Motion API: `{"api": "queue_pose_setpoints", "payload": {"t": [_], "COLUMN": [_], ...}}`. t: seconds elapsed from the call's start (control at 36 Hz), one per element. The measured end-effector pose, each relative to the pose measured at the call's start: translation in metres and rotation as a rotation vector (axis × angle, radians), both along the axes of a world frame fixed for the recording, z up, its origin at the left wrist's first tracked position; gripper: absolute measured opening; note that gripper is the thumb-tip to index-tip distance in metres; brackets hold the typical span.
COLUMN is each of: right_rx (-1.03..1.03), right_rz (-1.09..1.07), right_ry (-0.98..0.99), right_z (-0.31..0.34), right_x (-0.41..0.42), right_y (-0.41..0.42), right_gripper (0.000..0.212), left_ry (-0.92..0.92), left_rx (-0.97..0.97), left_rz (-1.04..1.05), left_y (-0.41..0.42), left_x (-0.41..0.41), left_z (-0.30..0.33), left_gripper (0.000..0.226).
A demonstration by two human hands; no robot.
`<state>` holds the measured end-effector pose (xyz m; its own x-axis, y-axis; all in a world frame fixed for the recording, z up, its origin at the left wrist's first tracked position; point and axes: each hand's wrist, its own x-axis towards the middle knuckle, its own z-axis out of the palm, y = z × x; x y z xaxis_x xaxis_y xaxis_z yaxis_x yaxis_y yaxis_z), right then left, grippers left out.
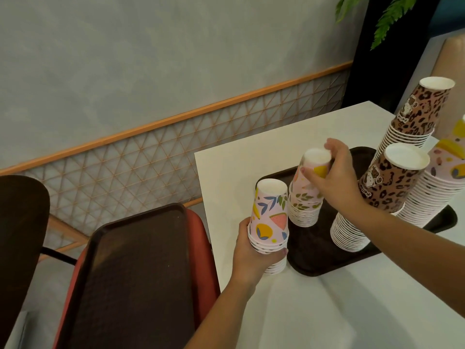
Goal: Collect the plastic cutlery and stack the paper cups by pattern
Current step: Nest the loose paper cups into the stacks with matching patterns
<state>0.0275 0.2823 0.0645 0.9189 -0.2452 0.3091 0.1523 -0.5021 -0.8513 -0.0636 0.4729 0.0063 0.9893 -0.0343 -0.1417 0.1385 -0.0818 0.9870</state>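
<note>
My left hand [249, 250] grips a short stack of upside-down pink fruit-pattern cups [270, 217] at the near left corner of a dark brown tray [324, 263] on the white table [314, 311]. My right hand [334, 177] holds the top cup of a second pink fruit-pattern stack [305, 205] that stands on the tray. Two leopard-pattern stacks stand on the tray, one near [375, 197] and one far [415, 114]. A tall pink stack [437, 187] rises at the right edge. No plastic cutlery is in sight.
A second dark brown tray [130, 278] lies on a red chair seat [203, 253] left of the table. A dark chair back [20, 235] stands at the far left. A lattice wall panel with a wooden rail [176, 117] runs behind. Plant leaves [387, 18] hang top right.
</note>
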Motion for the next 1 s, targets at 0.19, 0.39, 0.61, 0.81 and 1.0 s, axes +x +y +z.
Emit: {"api": "queue_pose_setpoints", "payload": {"t": [0.19, 0.39, 0.61, 0.81, 1.0], "right_rx": [0.047, -0.006, 0.018, 0.054, 0.145], "right_rz": [0.238, 0.566, 0.489, 0.418, 0.37], "right_ry": [-0.119, 0.226, 0.237, 0.178, 0.14], "right_z": [0.019, 0.005, -0.007, 0.0, 0.013], "right_x": [-0.035, -0.061, -0.063, -0.063, -0.057], "right_y": [0.022, 0.046, 0.048, 0.048, 0.043], "right_gripper": [0.064, 0.08, 0.064, 0.059, 0.044], "left_ry": [-0.009, -0.015, 0.034, 0.038, 0.026], "left_rx": [0.011, -0.013, 0.034, 0.007, 0.077], "left_rz": [0.004, 0.012, 0.016, 0.014, 0.012], "left_y": [-0.001, -0.007, -0.008, -0.006, -0.007], "left_x": [-0.001, -0.005, -0.007, -0.007, -0.008], "left_z": [0.002, 0.005, 0.002, 0.003, 0.002], "left_gripper": [0.072, 0.073, 0.074, 0.068, 0.069]}}
